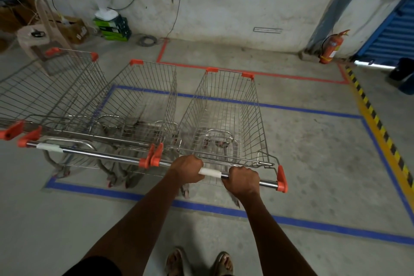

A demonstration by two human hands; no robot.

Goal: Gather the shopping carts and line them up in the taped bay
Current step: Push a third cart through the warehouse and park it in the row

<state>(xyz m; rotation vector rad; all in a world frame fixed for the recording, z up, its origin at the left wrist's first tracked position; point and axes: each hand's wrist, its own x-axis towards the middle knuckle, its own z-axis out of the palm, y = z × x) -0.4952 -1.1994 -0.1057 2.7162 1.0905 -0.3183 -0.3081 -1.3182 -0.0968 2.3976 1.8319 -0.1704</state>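
Observation:
Three wire shopping carts with orange corner caps stand side by side. My left hand (187, 169) and my right hand (243, 180) both grip the steel handle bar of the right cart (226, 110). This cart sits inside the blue taped bay (291, 107), its rear wheels near the bay's front tape line. The middle cart (145, 96) stands just to its left, handle ends almost touching. The left cart (51, 87) is at the frame's left edge, beyond the blue tape's left side.
A red taped rectangle (280, 75) lies behind the blue bay. Yellow-black hazard tape (378, 123) runs along the right. A fire extinguisher (331, 48) stands by the wall, a blue shutter (392, 36) is at right, and boxes, a stool and a fan are at back left.

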